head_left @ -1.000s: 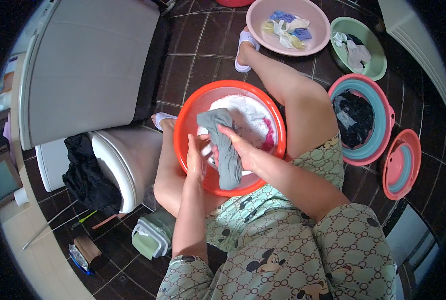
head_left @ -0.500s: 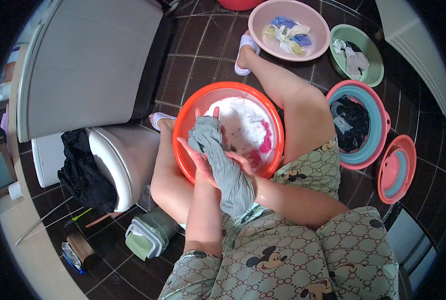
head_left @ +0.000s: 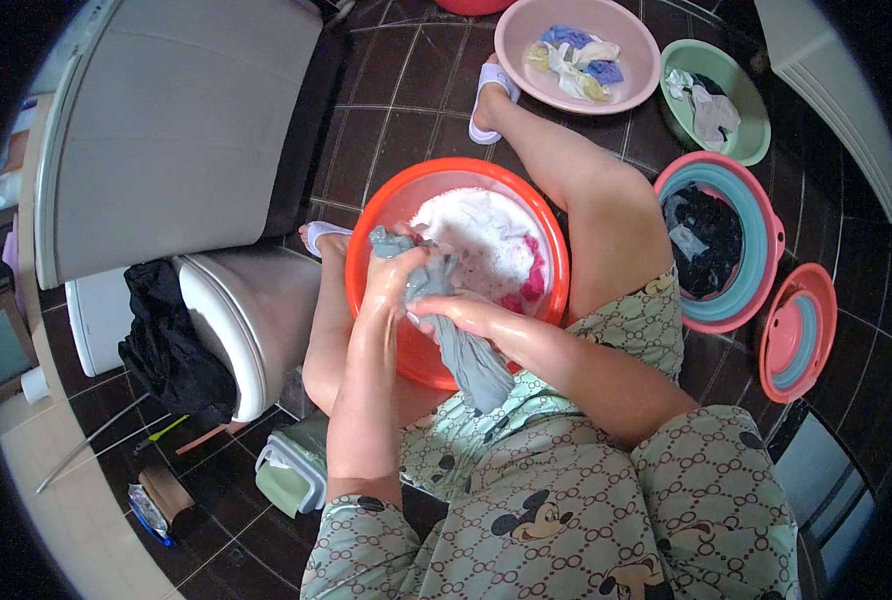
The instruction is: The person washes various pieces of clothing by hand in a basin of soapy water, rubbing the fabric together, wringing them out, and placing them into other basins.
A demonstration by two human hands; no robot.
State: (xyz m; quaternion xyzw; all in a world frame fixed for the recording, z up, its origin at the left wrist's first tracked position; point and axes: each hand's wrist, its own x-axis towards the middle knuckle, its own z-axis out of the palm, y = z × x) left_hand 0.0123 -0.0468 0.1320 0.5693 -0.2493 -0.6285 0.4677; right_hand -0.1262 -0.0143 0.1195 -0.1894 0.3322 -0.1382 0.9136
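My left fingers (head_left: 398,268) and right fingers (head_left: 440,307) gripping a bunched grey cloth (head_left: 474,368), above a round orange-rimmed plastic basin (head_left: 456,166), white suds (head_left: 476,222) inside

From the head, the view is directed steeply down through a fisheye lens; the left hand (head_left: 393,275) and right hand (head_left: 458,313) are framed close, tiled floor (head_left: 406,140) farther out.

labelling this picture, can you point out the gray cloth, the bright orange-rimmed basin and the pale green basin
Gray cloth (head_left: 476,368): head view, on its lower hanging end.
Bright orange-rimmed basin (head_left: 456,165): head view, on its far rim.
Pale green basin (head_left: 750,114): head view, on its right inner wall.
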